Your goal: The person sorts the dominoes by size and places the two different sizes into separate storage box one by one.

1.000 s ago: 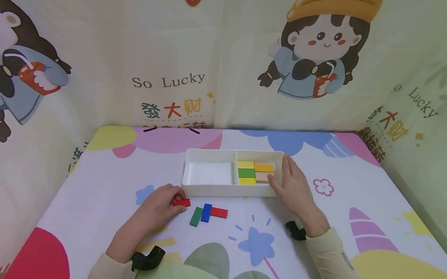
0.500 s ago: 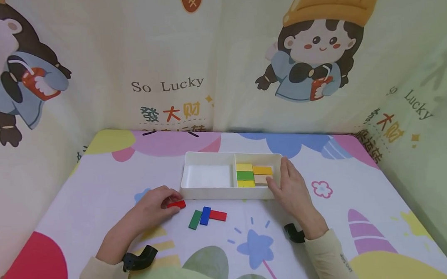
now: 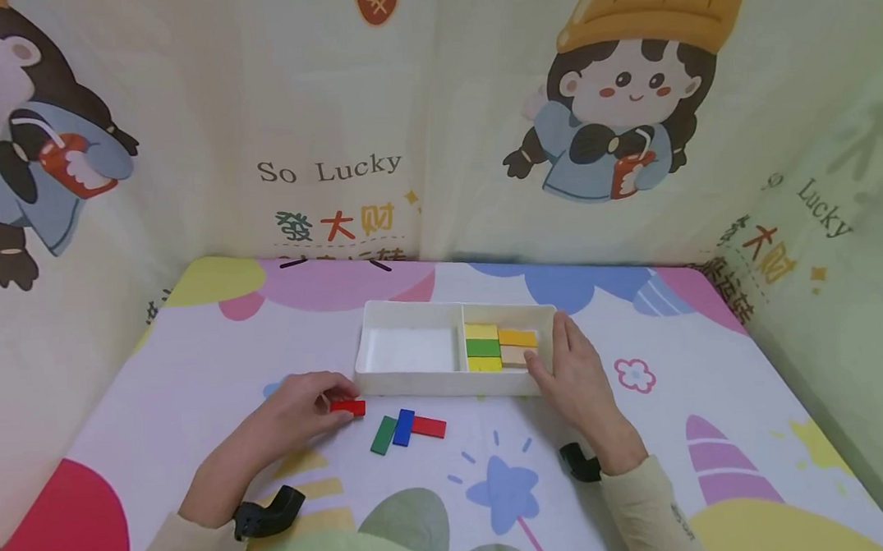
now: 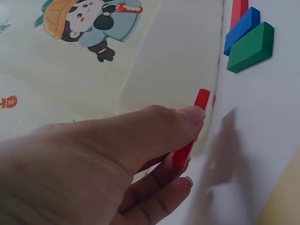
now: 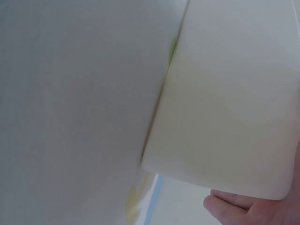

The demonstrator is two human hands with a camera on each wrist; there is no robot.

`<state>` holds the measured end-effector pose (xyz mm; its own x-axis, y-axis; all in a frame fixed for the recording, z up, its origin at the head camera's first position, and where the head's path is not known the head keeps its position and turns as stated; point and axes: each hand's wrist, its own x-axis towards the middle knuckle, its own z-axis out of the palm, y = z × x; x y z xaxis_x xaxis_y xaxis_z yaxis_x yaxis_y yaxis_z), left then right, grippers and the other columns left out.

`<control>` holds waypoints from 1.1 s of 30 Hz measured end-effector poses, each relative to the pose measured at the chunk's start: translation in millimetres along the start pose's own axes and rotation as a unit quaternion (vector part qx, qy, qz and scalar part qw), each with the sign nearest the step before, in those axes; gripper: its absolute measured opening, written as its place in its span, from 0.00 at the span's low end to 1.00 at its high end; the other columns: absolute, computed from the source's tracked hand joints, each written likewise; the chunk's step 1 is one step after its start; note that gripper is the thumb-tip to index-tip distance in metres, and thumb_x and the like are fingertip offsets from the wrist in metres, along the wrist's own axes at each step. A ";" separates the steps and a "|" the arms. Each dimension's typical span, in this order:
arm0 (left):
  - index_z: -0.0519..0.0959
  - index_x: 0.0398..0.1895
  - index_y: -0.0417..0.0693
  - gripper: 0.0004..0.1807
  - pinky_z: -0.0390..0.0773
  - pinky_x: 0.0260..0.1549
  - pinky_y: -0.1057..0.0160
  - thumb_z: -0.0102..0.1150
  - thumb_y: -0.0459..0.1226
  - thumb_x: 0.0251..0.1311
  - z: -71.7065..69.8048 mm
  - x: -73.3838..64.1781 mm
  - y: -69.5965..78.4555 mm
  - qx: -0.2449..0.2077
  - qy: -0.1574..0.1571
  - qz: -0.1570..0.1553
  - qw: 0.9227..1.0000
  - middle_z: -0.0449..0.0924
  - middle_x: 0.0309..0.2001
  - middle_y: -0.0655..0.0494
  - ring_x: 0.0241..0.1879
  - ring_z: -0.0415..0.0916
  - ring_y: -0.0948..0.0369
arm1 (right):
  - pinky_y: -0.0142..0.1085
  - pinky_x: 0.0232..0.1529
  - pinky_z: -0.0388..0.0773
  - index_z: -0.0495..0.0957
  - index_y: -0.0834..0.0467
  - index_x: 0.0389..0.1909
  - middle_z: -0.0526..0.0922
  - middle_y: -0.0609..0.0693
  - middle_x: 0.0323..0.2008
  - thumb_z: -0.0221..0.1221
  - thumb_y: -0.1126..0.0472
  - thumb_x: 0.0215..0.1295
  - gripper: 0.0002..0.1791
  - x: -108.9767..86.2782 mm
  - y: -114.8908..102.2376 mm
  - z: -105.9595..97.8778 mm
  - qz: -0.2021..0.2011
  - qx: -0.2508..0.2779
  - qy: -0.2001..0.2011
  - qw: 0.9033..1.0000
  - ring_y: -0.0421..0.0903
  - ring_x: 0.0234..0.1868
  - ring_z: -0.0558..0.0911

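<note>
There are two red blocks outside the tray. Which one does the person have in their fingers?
The red block nearer the left: the left hand pinches it just in front of the white tray. The other red block lies untouched beside the blue block.

A green block (image 3: pixel 383 435), a blue block (image 3: pixel 403 427) and a second red block (image 3: pixel 428 427) lie touching near the tabletop's (image 3: pixel 194 360) front edge; cartoon-printed cloth walls (image 3: pixel 332 132) reading "So Lucky" rise from its back and side edges; the tabletop's cover shows flowers and coloured patches.
</note>
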<state>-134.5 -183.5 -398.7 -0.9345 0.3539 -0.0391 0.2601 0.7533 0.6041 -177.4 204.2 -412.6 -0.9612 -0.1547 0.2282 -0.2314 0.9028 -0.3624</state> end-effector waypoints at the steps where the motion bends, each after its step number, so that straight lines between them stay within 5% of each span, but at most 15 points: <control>1: 0.84 0.44 0.51 0.13 0.80 0.36 0.71 0.71 0.36 0.55 -0.7 0.0 1.1 -0.001 -0.003 0.002 1.000 0.84 0.39 0.63 0.37 0.75 0.64 | 0.59 0.73 0.59 0.47 0.74 0.74 0.55 0.73 0.73 0.49 0.47 0.73 0.44 0.0 0.2 -0.1 -0.002 -0.001 0.004 1.000 0.68 0.72 0.61; 7: 0.84 0.42 0.55 0.11 0.81 0.38 0.70 0.70 0.35 0.56 -4.6 -2.1 9.3 -0.011 -0.022 0.022 0.999 0.85 0.40 0.66 0.39 0.77 0.65 | 0.60 0.72 0.59 0.46 0.74 0.74 0.54 0.73 0.74 0.50 0.46 0.72 0.44 -0.9 -0.2 -0.6 0.004 0.003 0.000 1.000 0.69 0.72 0.61; 15: 0.84 0.45 0.55 0.12 0.83 0.43 0.66 0.69 0.35 0.58 -9.4 -1.3 24.9 -0.034 -0.043 0.096 0.994 0.85 0.41 0.68 0.40 0.78 0.68 | 0.61 0.73 0.55 0.46 0.72 0.75 0.51 0.70 0.76 0.50 0.45 0.72 0.45 -1.1 -2.4 -0.8 0.012 -0.006 -0.010 1.000 0.66 0.75 0.57; 28: 0.83 0.48 0.49 0.14 0.83 0.41 0.69 0.69 0.34 0.58 -16.2 30.2 50.2 -0.017 -0.003 0.135 0.991 0.86 0.41 0.63 0.40 0.80 0.65 | 0.63 0.75 0.46 0.44 0.67 0.77 0.44 0.62 0.79 0.50 0.41 0.72 0.47 -3.7 -2.5 -6.0 0.003 -0.019 -0.045 0.999 0.61 0.79 0.48; 33: 0.83 0.48 0.48 0.13 0.84 0.43 0.61 0.67 0.34 0.60 -17.6 41.7 52.9 -0.019 -0.001 0.134 0.991 0.86 0.42 0.62 0.41 0.80 0.64 | 0.62 0.76 0.45 0.44 0.65 0.78 0.44 0.61 0.80 0.50 0.40 0.72 0.47 -3.7 -1.4 -9.1 -0.007 -0.023 -0.045 0.999 0.59 0.79 0.47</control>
<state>-164.0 -138.6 -354.4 -0.8328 0.5393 0.1251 0.4892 0.6110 0.6224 -172.2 207.2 -404.7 -0.9680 -0.2014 0.1500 -0.2401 0.9172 -0.3179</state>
